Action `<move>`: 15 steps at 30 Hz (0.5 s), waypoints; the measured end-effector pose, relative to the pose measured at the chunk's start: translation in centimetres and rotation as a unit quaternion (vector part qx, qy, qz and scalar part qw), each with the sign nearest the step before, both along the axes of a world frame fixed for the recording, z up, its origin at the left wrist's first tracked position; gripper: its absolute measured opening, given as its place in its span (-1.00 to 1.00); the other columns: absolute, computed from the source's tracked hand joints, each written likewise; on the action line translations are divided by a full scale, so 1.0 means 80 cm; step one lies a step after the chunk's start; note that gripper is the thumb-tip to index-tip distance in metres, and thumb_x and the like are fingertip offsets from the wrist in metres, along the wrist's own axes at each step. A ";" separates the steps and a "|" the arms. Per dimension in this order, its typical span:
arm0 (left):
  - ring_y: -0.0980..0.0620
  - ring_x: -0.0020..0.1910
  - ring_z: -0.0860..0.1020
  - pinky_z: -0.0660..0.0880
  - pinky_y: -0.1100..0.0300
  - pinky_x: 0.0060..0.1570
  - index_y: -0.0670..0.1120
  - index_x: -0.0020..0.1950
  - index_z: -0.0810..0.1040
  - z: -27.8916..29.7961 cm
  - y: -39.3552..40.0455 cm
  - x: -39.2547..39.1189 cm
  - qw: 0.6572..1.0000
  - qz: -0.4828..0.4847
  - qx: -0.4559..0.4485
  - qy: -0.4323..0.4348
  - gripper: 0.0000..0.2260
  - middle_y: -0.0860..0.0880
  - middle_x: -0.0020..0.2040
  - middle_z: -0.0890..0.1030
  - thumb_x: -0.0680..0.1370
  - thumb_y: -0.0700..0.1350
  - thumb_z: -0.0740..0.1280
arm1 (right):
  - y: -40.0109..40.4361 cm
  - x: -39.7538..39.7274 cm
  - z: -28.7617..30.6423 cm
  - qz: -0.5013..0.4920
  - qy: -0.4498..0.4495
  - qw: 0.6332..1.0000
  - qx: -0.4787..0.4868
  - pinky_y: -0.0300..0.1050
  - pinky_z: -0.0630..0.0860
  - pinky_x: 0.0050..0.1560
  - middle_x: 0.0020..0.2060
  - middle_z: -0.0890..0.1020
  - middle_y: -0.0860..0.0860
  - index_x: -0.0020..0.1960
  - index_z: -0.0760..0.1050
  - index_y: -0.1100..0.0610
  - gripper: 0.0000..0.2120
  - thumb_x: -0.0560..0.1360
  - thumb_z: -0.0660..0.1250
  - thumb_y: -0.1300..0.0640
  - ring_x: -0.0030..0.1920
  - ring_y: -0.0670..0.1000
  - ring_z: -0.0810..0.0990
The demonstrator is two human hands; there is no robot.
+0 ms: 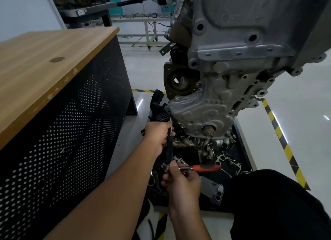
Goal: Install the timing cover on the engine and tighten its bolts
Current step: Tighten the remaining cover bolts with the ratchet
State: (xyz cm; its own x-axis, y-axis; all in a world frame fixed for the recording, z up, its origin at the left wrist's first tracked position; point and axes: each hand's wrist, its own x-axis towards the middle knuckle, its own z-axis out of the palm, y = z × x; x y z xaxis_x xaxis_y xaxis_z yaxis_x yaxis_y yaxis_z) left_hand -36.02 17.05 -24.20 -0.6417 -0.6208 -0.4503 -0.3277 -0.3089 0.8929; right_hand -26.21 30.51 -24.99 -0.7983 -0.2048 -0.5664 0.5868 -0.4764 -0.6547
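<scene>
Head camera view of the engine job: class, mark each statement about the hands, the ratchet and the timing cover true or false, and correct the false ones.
1. The left hand holds the black extension bar near the timing cover. True.
2. The ratchet has a blue handle. False: its handle is red.
3. The right hand grips the ratchet at its head end. True.
4. The timing cover lies on the wooden-topped bench. False: it sits against the engine's front.
5. The crankshaft end protrudes through the cover's lower part. True.
</scene>
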 end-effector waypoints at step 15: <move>0.07 -0.66 0.37 0.21 0.35 -0.62 -0.24 -0.05 0.58 0.007 -0.011 -0.046 0.997 0.062 0.044 0.016 -0.94 -0.13 -0.45 0.56 0.50 -0.28 0.38 | -0.009 0.002 -0.005 0.048 -0.160 0.955 -0.244 -0.20 0.54 -0.45 -0.45 0.56 0.11 -0.06 0.52 0.28 -0.82 0.47 0.39 0.16 -0.48 -0.02 0.52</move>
State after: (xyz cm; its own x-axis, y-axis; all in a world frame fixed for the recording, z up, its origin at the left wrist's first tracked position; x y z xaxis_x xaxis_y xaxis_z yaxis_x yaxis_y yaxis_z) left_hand -39.69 16.15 -23.64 -0.5772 -0.6556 -0.4869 -0.2527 -0.4236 0.8699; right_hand -26.07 29.79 -25.41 -0.5651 -0.5698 -0.5967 0.7754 -0.6137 -0.1483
